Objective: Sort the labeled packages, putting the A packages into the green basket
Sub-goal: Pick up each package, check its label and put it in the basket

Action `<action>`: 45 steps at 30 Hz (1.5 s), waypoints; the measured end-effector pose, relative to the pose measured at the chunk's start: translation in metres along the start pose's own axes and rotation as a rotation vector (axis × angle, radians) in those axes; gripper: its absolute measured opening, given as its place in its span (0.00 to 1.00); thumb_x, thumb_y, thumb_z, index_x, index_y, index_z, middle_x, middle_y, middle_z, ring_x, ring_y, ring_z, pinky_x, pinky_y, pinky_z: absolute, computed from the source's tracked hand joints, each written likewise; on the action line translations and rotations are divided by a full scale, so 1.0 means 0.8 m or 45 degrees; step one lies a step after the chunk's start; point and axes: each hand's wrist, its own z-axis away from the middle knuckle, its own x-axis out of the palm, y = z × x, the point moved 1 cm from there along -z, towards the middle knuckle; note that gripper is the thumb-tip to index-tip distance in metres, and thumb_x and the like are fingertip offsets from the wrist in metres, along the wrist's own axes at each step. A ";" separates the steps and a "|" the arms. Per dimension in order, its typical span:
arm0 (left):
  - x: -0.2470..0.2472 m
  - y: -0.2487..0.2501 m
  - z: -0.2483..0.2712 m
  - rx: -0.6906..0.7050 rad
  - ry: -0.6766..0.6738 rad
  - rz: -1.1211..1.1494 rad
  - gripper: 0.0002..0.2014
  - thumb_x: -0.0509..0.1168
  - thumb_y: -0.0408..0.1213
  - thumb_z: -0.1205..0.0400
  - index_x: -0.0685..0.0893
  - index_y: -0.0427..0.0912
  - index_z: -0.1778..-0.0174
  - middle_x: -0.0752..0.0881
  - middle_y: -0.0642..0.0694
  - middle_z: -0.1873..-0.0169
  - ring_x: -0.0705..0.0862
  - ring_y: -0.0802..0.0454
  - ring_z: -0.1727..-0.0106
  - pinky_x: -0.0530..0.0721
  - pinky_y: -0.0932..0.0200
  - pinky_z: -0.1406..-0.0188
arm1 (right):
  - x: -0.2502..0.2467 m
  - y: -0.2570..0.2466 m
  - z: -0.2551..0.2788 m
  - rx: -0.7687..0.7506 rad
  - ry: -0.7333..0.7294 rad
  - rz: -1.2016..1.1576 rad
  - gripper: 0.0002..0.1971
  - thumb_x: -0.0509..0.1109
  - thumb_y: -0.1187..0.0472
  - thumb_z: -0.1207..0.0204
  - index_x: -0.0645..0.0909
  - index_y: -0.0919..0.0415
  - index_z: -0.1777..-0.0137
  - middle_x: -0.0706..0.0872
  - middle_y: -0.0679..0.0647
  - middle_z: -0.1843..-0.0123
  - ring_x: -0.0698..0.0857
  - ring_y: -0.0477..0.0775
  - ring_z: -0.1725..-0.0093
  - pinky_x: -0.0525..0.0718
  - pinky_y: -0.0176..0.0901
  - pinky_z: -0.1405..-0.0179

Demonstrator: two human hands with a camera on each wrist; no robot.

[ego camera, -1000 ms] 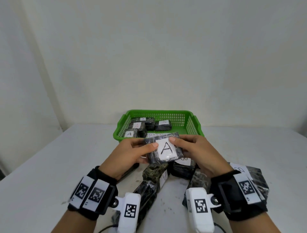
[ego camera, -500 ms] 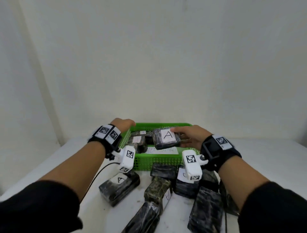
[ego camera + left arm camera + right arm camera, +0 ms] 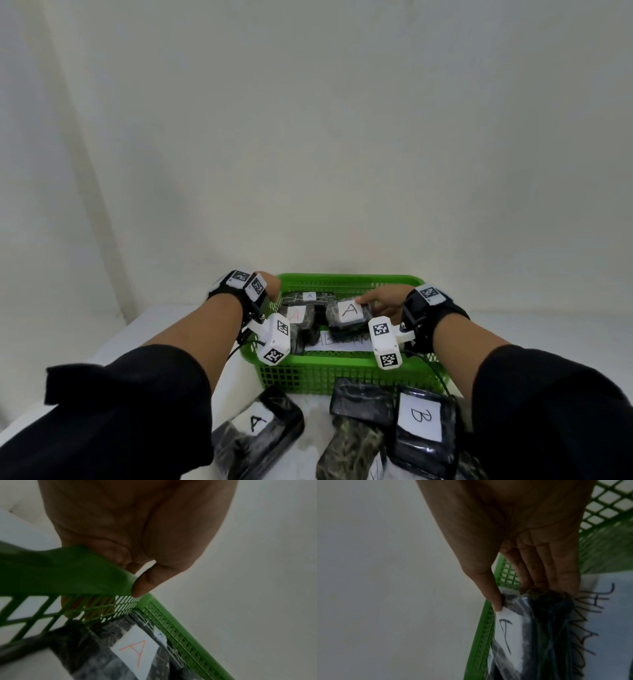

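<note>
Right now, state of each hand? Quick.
Left hand: closed, fingers and thumb gripping the rim of the green basket.
Right hand: closed, thumb and fingers pinching the end of an A package over the basket.

The head camera sits high behind both forearms and looks forward and slightly down across the desk (image 3: 164, 318) at the green basket (image 3: 342, 371), with a pale wall filling the upper half of its view. The left wrist camera looks along the left hand (image 3: 137, 527) from very close, facing the basket's left rim (image 3: 68, 572) and a package marked A (image 3: 135, 651) inside. The right wrist camera looks along the right hand (image 3: 522, 527), equally close, down at another package marked A (image 3: 510, 639) held over the basket. All three views share the basket's inside; both wrist pictures are dim.
</note>
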 end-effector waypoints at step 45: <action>0.027 0.061 0.256 0.301 0.289 0.413 0.31 0.65 0.58 0.18 0.75 0.44 0.23 0.80 0.41 0.27 0.79 0.41 0.27 0.78 0.48 0.30 | 0.044 0.030 0.232 -0.757 0.366 0.826 0.48 0.73 0.34 0.22 0.59 0.54 0.08 0.65 0.54 0.09 0.65 0.58 0.11 0.65 0.56 0.12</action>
